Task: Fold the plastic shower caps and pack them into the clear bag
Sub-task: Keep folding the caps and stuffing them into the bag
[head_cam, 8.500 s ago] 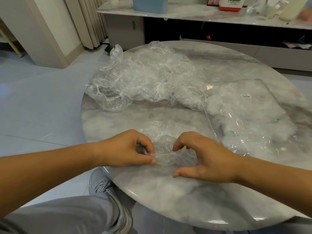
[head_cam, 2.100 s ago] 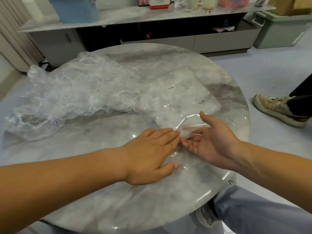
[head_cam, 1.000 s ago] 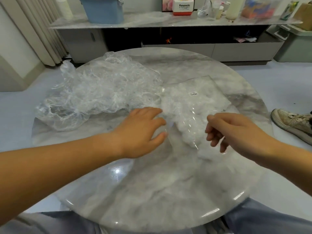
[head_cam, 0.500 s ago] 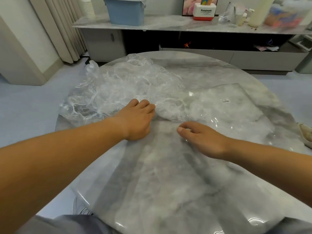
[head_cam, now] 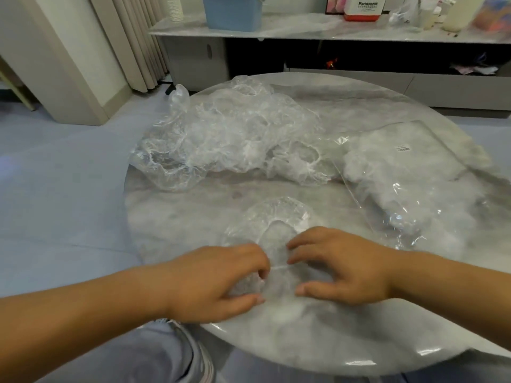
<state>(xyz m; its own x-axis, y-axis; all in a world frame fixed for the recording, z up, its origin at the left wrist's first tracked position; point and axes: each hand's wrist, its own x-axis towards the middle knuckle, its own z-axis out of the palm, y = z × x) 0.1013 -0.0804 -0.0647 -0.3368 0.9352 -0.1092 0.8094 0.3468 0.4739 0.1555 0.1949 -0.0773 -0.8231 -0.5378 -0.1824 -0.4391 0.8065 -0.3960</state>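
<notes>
Grips of left hand (head_cam: 218, 280), right hand (head_cam: 343, 269) pinching cap (head_cam: 276, 214) rim on near counter (head_cam: 304, 341), likely tensioning elastic for flat fold; bag (head_cam: 409, 172) lying right.

head cam | worn high, faces forward-down | close over table (head_cam: 359, 341)

One left hand (head_cam: 218, 280), one right hand (head_cam: 343, 269), one loose shower cap (head_cam: 276, 217), one cap heap (head_cam: 235, 134), one clear bag (head_cam: 409, 172).

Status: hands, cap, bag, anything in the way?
Left hand and right hand both pinching one shower cap near the table edge. Cap not yet folded. Clear bag lies right, pile of caps behind. Nothing blocking.
</notes>
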